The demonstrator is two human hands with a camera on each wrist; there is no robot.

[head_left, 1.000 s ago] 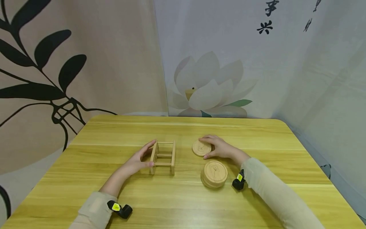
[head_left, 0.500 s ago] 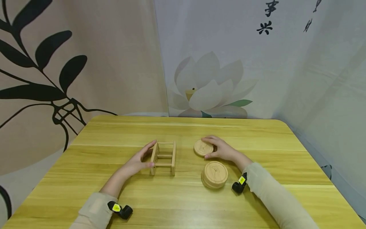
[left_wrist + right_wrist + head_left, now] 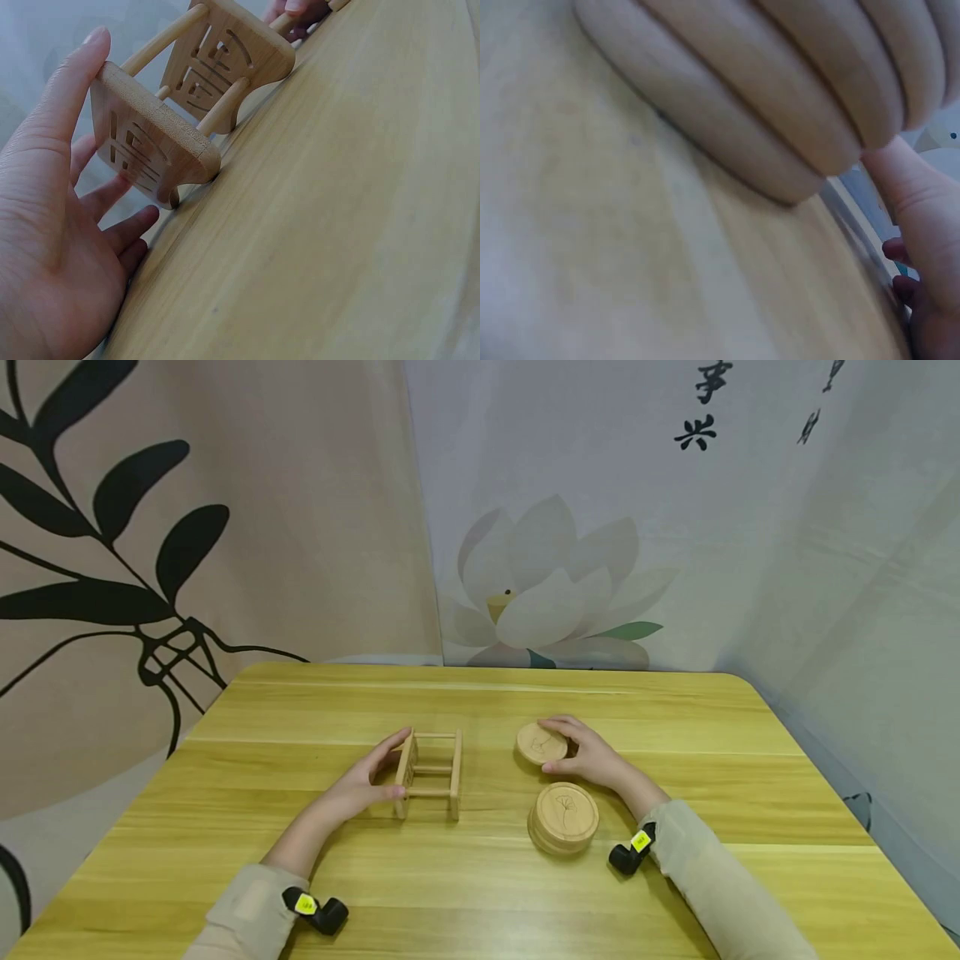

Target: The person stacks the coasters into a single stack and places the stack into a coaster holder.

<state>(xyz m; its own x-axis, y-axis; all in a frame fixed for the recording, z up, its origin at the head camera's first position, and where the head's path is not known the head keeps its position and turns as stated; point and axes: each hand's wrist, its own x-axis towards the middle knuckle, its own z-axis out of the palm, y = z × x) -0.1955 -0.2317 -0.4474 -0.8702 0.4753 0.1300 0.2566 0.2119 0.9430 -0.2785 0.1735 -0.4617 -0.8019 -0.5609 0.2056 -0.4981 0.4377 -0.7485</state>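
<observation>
My left hand [image 3: 352,792] holds the near-left end panel of a small wooden coaster rack [image 3: 454,777], thumb on the front edge and fingertips at the far edge. In the left wrist view, the rack's panels [image 3: 131,142] show cut-out patterns and are joined by round rods; no coasters sit between them. To the right, my right hand [image 3: 591,758] pinches a round wooden coaster [image 3: 538,744] by its right side, an engraved design facing up. Just in front of that hand stands a stack of coasters [image 3: 564,817], filling the top of the right wrist view; the held coaster is hidden there.
Everything stands on a light wooden table [image 3: 465,893]. A curtain [image 3: 337,527] with printed leaves and a lotus hangs behind its far edge. Bare tabletop lies between the rack and the stack.
My right hand has drawn the coaster a short way to the right and slightly back toward the table's far side. The left hand, rack and stack have stayed put.
</observation>
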